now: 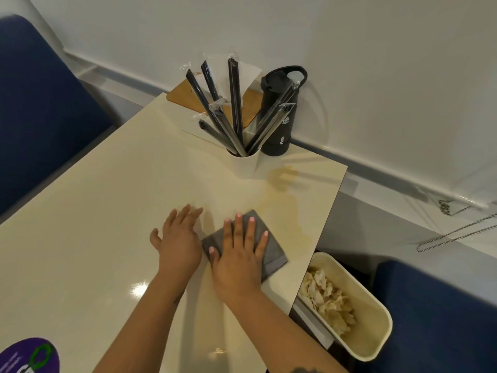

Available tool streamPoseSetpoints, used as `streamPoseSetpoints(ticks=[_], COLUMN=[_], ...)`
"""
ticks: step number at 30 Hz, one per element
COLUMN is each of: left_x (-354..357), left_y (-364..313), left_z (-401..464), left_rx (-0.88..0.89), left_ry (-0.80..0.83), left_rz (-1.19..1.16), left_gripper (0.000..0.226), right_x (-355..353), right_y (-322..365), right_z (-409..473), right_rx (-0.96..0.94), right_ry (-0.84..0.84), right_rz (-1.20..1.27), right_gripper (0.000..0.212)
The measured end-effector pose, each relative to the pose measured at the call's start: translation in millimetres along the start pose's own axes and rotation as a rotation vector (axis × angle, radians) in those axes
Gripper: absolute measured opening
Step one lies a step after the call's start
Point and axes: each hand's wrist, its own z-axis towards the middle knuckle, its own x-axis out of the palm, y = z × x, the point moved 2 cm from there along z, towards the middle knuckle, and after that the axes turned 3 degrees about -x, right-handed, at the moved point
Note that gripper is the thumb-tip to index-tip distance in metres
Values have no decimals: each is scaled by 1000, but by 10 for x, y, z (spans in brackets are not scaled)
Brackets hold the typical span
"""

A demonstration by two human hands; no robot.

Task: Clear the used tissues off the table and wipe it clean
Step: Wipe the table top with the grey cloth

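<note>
Far left I see a blue seat back, and at the bottom-left corner a purple round sticker w/ green print on the cream table. Moving right, my left hand lies flat on the bare tabletop, fingers straight and spread, holding nothing, just beside the grey cloth. My right hand presses flat on that folded cloth, fingers straight and fanned, not curled round it. Behind, toward the wall: a wooden board, then a white cup full of black wrapped straws, w/ a black flask standing just to its right. A yellowish smear stains the table btwn cup and cloth, near the right edge. Below that edge sits a cream bin holding the crumpled tissues. Far right, another blue seat and a bead chain on the sill.
</note>
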Motion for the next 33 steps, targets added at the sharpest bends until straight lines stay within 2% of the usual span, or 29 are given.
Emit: streamPoseSetpoints(ticks=[3,6,10,13,17,20,24,27,30,33], left_x=[44,67,78,94,124,128,127,151,175,178], left_y=[72,97,74,25,17,25,18,17,36,34], left_z=[-13,-22,-45,-57,-51,-24,-29,-36,-14,28], left_rx=[-24,-24,0,15,12,13,7,0,-20,-20], left_ry=[-6,3,25,32,42,48,54,39,28,20], left_rz=[24,40,61,59,59,58,58,45,33,34], left_gripper=[57,54,49,47,46,45,45,45,45,45], right_x=[7,-70,-126,-89,-72,-123,-236,-193,-128,-108], right_y=[-71,-423,-770,-594,-367,-651,-924,-670,-343,-480], right_z=[-219,-442,-127,171,-14,-183,102,343,196,-41], right_rx=[-156,-281,-185,-136,-325,-401,-291,-192,-279,-421], right_ry=[11,5,-44,33,91,80,102,156,153,125], right_rz=[-50,-117,-170,-135,-131,-138,-160,-80,-62,-135], right_gripper=[60,59,57,58,59,60,67,73,74,70])
